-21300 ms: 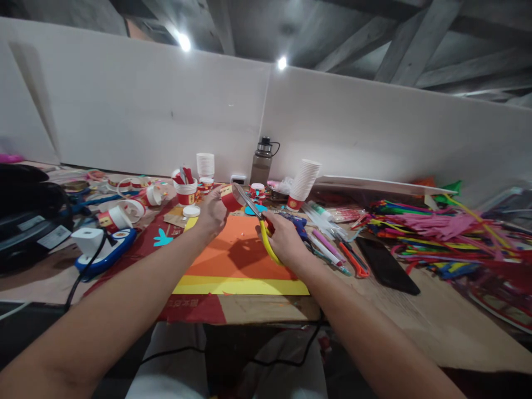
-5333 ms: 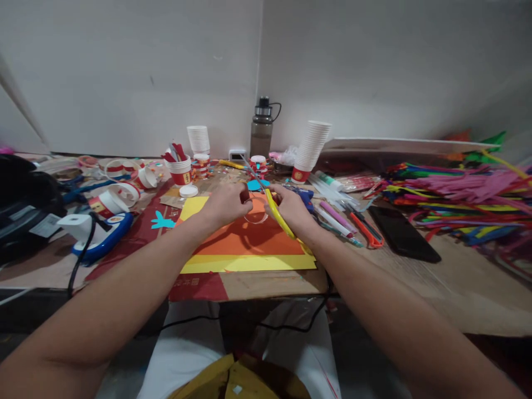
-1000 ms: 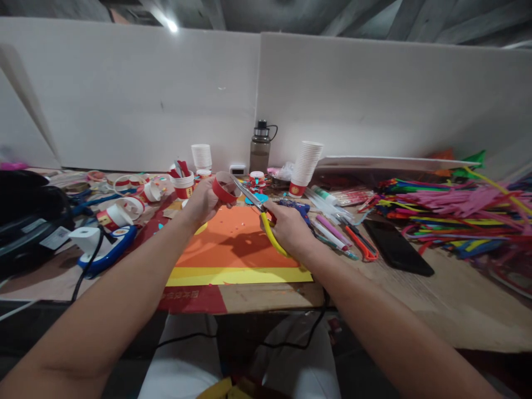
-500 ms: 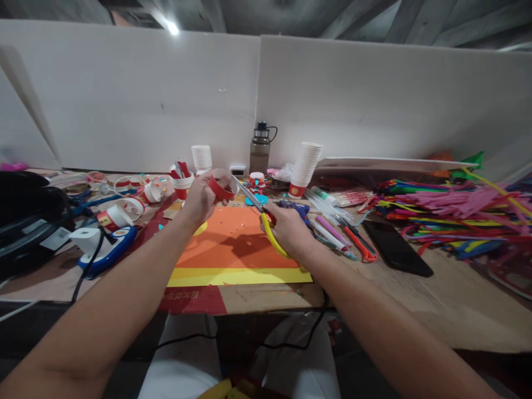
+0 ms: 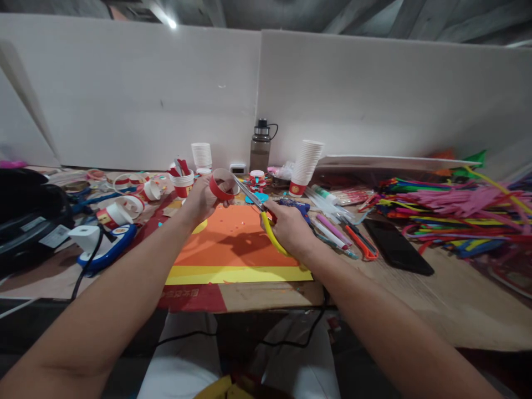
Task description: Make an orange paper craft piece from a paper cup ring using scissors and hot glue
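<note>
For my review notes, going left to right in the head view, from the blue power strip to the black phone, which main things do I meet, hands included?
Blue power strip, left hand, red paper ring, scissor blades, right hand, purple pen, black phone.

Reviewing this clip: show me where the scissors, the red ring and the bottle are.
Scissors (image 5: 267,226): head view, upper part of the yellow handle.
Red ring (image 5: 219,192): head view, outer wall facing the camera.
Bottle (image 5: 260,148): head view, middle of the body.
</note>
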`<state>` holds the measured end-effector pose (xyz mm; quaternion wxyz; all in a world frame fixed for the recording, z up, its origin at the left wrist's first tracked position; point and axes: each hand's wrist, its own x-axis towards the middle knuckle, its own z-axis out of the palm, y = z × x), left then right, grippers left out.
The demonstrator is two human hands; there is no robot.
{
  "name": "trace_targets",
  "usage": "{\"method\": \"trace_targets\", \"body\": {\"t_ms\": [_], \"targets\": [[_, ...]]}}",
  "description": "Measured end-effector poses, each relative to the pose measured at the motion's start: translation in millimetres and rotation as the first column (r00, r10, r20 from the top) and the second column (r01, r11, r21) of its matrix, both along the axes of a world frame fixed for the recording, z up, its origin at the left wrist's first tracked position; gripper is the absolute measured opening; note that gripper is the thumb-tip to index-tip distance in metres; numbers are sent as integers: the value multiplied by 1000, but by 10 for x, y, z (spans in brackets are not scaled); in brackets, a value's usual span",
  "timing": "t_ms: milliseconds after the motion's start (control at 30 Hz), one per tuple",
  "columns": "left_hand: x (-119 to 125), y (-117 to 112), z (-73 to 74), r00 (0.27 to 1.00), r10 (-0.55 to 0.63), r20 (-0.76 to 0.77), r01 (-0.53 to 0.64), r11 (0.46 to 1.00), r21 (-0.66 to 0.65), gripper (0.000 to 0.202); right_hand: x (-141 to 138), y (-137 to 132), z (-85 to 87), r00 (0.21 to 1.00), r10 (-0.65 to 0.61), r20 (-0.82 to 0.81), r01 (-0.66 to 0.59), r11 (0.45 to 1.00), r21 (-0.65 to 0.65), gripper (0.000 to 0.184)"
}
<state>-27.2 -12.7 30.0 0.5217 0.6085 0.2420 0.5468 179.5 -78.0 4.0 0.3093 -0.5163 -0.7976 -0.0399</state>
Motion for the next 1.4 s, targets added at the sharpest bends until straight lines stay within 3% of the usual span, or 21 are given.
{"method": "trace_targets", "body": {"t_ms": [167, 400, 667, 1200, 1400], "targets": [[-32, 36, -35, 999, -28, -23, 28, 1000, -5, 32, -9, -10, 10, 1000, 1, -10, -1, 1000, -5, 14], [-26, 59, -31, 987, 140, 75, -143, 989, 37, 25, -1, 15, -7, 998, 4, -64, -9, 997, -82, 10], [22, 8, -54, 1000, 3, -5, -3, 999, 49, 19, -3, 18, -18, 1000, -13, 2, 13, 999, -33, 19], [-23, -16, 19, 999, -20, -48, 21, 1000, 3, 30, -23, -10, 7, 1000, -9, 9, 9, 1000, -23, 19], [-47, 42, -9, 997, 69, 36, -69, 998, 11, 24, -15, -5, -4, 1000, -13, -1, 13, 998, -54, 20]]}}
